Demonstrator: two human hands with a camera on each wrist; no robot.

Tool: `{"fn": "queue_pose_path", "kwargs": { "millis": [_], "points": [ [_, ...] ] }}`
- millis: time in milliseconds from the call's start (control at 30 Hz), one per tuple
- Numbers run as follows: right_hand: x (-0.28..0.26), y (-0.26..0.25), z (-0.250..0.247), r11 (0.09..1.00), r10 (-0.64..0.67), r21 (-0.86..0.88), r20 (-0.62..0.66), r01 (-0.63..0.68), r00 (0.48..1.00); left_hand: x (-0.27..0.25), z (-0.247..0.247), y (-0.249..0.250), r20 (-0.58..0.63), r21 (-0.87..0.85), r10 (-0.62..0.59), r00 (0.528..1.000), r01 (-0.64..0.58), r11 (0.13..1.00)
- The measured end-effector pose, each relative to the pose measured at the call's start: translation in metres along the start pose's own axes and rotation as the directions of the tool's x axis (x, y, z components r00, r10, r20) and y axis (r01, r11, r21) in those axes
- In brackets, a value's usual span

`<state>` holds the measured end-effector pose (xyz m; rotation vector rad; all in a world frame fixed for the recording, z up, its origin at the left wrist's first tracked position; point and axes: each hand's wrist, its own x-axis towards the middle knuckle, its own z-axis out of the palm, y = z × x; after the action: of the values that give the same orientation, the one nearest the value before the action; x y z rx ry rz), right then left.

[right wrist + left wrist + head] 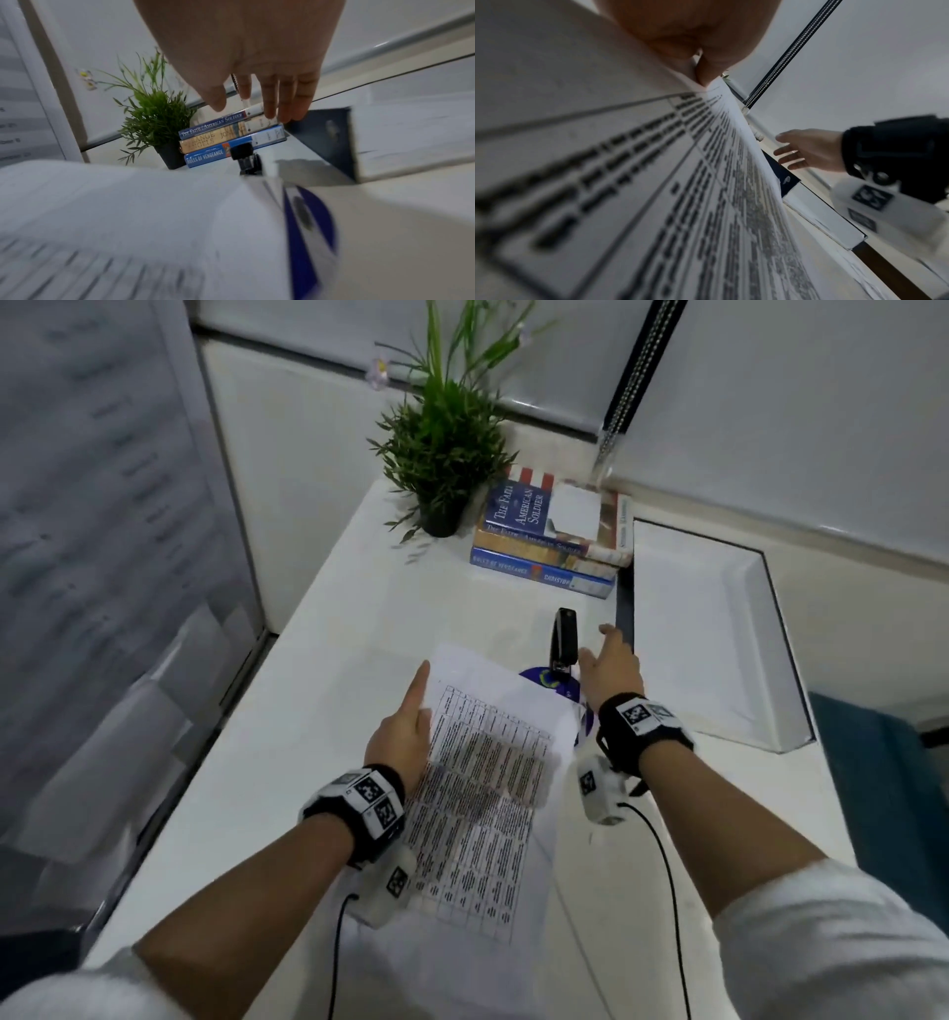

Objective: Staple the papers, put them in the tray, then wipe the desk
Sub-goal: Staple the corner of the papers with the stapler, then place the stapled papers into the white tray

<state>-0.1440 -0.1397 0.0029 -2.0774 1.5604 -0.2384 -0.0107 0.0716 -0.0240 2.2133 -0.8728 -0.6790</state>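
Note:
A sheaf of printed papers (488, 762) with a table on top is lifted off the white desk (287, 762), slanting up to the left. My left hand (405, 726) pinches its left edge, index finger lying along the sheet; the left wrist view shows thumb and fingers (700, 67) closing on the papers (654, 182). A black stapler (564, 639) stands on the desk just past the papers' far corner. My right hand (611, 665) hovers open beside it on the right, fingers straight, holding nothing. The white tray (719, 634) sits to the right.
A blue-and-white item (544, 680) lies under the papers' far corner, next to the stapler. A stack of three books (554, 541) and a potted plant (441, 454) stand at the back of the desk. A blind chain (631, 377) hangs behind the books.

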Motion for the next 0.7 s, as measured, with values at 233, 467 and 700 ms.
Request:
{"fn": "queue_pose_path", "kwargs": {
  "millis": [233,467,700],
  "points": [
    [-0.104,0.040,-0.009,0.889,0.084,0.445,0.081,-0.111,0.993,-0.030,-0.030,0.030,-0.054,-0.205,0.217,0.975,-0.224,0.953],
    [-0.182,0.050,-0.028,0.735,-0.066,0.655,0.325,-0.175,0.943,-0.047,-0.080,0.106,-0.235,-0.455,0.321,0.918,-0.395,0.798],
    [-0.193,0.085,-0.057,0.618,0.061,0.770,0.156,-0.160,0.986,-0.045,-0.069,0.195,-0.254,-0.473,0.346,0.903,-0.428,0.770]
  ]
}}
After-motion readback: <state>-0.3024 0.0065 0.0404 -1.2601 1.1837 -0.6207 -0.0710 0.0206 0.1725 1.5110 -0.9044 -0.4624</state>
